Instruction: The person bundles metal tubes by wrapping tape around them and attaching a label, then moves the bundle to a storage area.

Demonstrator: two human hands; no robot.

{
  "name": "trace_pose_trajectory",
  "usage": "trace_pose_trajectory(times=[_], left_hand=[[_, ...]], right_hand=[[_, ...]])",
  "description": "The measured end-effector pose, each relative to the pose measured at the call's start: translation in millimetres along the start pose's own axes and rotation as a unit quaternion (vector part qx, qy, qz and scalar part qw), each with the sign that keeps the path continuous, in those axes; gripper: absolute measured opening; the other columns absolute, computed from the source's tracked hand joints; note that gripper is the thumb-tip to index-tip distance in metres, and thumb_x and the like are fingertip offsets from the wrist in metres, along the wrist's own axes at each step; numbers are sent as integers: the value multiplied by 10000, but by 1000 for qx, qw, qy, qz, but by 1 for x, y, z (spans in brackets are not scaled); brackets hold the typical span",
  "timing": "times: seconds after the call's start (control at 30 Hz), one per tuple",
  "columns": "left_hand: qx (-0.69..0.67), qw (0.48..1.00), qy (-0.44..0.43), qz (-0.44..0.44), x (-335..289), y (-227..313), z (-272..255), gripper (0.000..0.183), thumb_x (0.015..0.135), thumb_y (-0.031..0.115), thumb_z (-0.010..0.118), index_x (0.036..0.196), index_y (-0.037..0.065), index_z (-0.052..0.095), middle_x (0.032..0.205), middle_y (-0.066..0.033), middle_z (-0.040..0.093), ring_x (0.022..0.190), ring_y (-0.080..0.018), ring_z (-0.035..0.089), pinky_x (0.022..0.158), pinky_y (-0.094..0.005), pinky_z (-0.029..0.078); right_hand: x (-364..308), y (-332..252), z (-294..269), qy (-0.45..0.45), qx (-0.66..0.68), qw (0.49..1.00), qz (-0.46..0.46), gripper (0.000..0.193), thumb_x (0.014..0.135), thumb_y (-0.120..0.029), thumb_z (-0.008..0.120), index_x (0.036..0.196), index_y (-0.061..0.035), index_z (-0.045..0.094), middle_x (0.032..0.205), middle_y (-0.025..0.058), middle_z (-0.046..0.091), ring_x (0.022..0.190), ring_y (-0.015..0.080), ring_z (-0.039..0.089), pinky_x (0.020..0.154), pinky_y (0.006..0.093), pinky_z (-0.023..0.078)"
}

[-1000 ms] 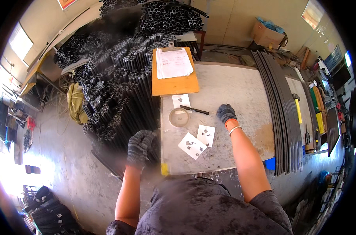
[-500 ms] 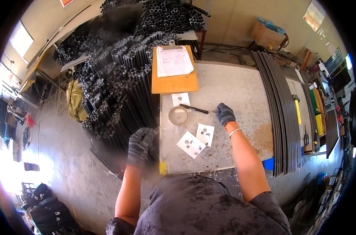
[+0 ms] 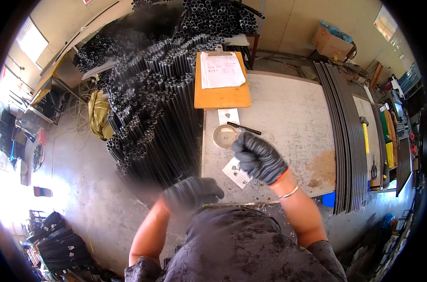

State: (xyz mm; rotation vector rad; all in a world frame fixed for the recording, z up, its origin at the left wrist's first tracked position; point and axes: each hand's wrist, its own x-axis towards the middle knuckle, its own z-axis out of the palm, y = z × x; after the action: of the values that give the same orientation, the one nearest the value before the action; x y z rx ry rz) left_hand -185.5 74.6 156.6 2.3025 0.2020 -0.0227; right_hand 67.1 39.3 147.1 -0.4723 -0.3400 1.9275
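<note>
Right hand (image 3: 260, 160), in a grey striped glove with an orange cuff: positioned over the tabletop (image 3: 291, 108), fingers curled narrowly toward the palm. Whether anything is gripped inside the fingers cannot be told. Left hand (image 3: 190, 193), gloved alike: located at the near left corner of the tabletop, fingers pointing toward the right. It is blurred; spread and contents cannot be told.

Location of work: the near card (image 3: 235, 173), white with dark handwritten marks, lies flat on the tabletop, partly covered from view by the right hand. Contact between hand and card cannot be confirmed. Beyond the right hand are a tape roll (image 3: 214, 137) lying flat and a black marker (image 3: 244, 128) just beside it. The far card (image 3: 228, 114) lies between the tape roll and the orange clipboard (image 3: 223, 98). Upright dark tubes (image 3: 171, 113) stand along the left side of the tabletop; long dark strips (image 3: 341, 136) lie across its right side.

Step in hand, by judgement: handling at the cards, with both hands drawn toward the near edge. Any pickup of the near card would call for opened fingertips and a flat edge pinch, clear of the tape roll.
</note>
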Motion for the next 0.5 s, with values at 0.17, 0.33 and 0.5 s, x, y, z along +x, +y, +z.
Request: trace_pose_trajectory(times=[0.17,0.33,0.5], left_hand=[[-94,952,283,-65,20,-12,-73,662,750,189,765,1318,44,459,1305,-127,505,1236,-241,452,1041,-342,366],[-85,982,167,25,83,1,-94,496,734,227,778,1152,28,602,1245,-144,535,1186,-263,466,1042,-354,329],[-391,864,317,18,46,-23,-119,469,815,202,700,1187,-53,567,1224,-149,570,1060,-246,588,831,-366,546]], right_hand=[[-22,-53,84,-1,-309,949,-60,203,897,-250,616,893,-49,590,698,-15,543,496,18,395,415,166,291],[-21,-97,96,-78,-513,834,-185,251,836,-152,658,1056,-67,572,894,11,597,560,30,471,475,172,370],[-60,-155,39,100,-380,881,-263,184,861,-150,666,1039,-121,633,839,44,663,522,35,483,428,175,358]])
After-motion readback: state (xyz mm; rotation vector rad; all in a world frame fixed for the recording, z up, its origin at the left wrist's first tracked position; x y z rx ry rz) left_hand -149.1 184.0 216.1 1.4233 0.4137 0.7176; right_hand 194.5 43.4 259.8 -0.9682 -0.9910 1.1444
